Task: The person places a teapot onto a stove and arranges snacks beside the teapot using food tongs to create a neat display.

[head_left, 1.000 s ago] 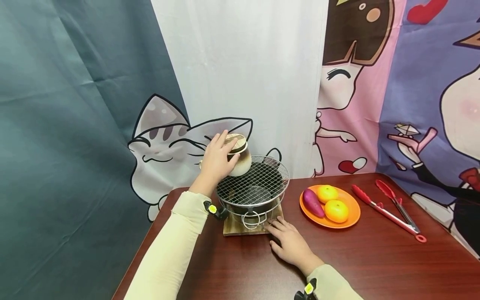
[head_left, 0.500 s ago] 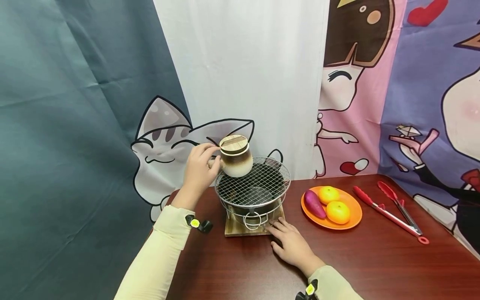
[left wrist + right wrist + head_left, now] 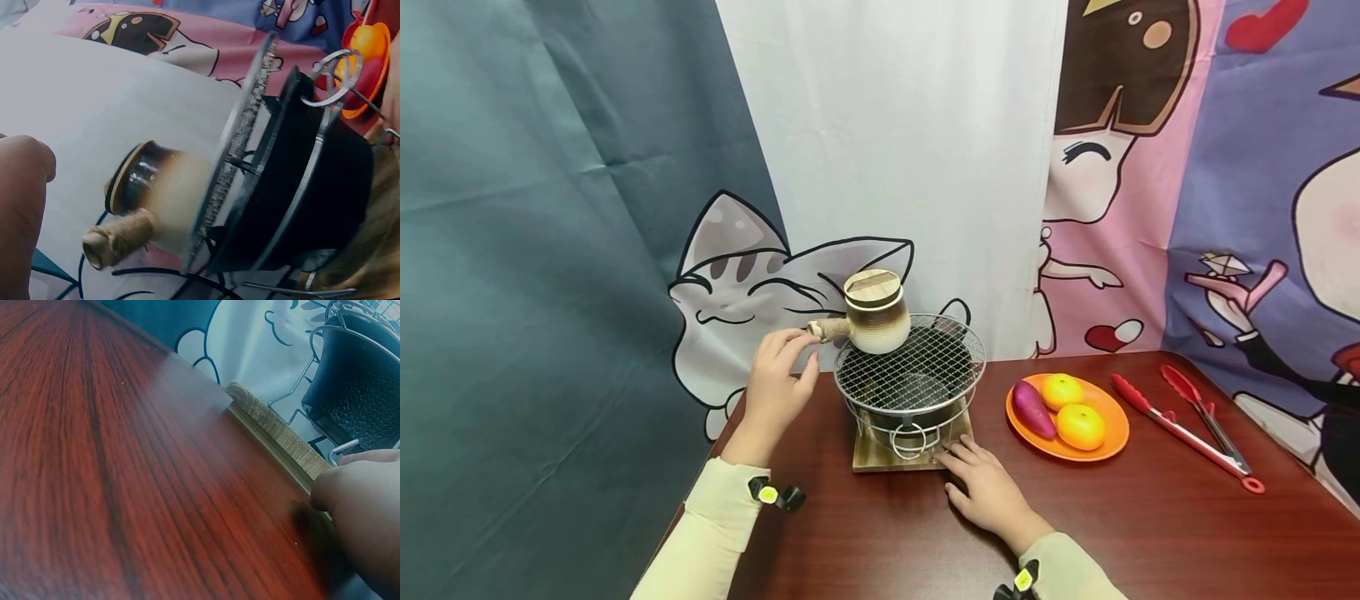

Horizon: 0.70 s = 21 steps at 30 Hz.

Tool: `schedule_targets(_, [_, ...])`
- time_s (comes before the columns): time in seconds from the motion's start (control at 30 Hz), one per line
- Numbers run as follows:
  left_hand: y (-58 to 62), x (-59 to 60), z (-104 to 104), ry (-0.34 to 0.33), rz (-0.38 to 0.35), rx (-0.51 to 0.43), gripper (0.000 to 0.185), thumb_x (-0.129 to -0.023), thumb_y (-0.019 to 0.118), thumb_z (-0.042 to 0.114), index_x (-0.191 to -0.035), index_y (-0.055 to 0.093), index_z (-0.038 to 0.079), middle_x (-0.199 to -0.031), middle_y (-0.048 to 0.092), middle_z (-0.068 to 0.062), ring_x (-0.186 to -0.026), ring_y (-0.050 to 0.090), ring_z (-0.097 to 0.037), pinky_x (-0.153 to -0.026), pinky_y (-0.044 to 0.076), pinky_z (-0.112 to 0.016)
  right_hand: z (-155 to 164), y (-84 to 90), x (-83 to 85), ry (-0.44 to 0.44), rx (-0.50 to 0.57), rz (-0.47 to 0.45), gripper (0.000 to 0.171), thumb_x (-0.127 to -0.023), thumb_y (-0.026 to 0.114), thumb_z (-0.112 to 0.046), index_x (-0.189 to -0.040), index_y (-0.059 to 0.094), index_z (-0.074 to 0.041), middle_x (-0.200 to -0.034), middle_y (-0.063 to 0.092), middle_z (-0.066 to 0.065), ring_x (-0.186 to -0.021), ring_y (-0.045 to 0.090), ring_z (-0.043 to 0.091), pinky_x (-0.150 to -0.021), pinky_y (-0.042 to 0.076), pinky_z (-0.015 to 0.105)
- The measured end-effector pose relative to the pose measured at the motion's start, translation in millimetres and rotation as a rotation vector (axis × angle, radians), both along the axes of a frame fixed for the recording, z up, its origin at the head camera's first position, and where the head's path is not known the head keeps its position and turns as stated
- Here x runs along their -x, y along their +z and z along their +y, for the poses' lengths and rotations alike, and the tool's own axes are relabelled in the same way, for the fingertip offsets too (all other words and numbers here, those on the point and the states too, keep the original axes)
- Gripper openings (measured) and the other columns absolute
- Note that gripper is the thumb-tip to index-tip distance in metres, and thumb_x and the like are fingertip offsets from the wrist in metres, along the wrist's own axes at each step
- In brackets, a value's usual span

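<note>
glazed ceramic pot (image 3: 877,321) with wooden lid (image 3: 872,288) sits on the left rim of the wire mesh (image 3: 917,365) of the small grill. my left hand (image 3: 775,387) hovers just beside its rope-wrapped side handle (image 3: 831,330), fingers loosely curled, holding nothing. my right hand (image 3: 985,487) lies flat, fingertips against the wooden base (image 3: 876,457). judgement: pot is rigid, brittle, fairly heavy; glaze likely slick, lid loose. best grip is the rope handle, or around the body with the lid pressed down.
</note>
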<state>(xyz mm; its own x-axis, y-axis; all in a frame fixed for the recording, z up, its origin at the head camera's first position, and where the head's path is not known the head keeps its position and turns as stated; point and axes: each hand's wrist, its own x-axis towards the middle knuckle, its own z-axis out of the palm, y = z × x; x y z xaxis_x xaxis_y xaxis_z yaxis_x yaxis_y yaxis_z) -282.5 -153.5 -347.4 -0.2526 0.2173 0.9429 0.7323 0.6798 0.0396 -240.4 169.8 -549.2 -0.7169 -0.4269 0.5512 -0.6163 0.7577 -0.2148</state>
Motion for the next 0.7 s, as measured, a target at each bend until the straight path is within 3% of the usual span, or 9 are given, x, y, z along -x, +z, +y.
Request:
schedule_targets(0.47, [-54.5, -9.8, -6, 0.02, -0.085, -0.069, 0.019, -0.083, 0.07, 0.002, -0.102, 0.073, 0.005, -0.102, 0.067, -0.011, -0.097, 0.06, -0.033, -0.084, 0.046, -0.047, -2, 0.4, -1.0, -0.003, 0.004, -0.003, 0.048, -0.083, 0.075, -0.02, -0.13, 0.069, -0.014, -0.136, 0.063, 0.012, -0.132, 0.051, 0.045, -0.107, 0.04, 0.059])
schedule_targets(0.7, [-81.6, -16.0, -3, 0.025, -0.183, -0.076, 0.019, -0.084, 0.071, 0.004, -0.103, 0.073, 0.007, -0.105, 0.066, -0.01, -0.099, 0.06, -0.03, -0.085, 0.047, -0.043, -1, 2.2, -2.7, -0.006, 0.006, -0.011, 0.048, -0.083, 0.075, -0.019, -0.13, 0.068, -0.014, -0.136, 0.063, 0.013, -0.132, 0.051, 0.046, -0.107, 0.039, 0.06])
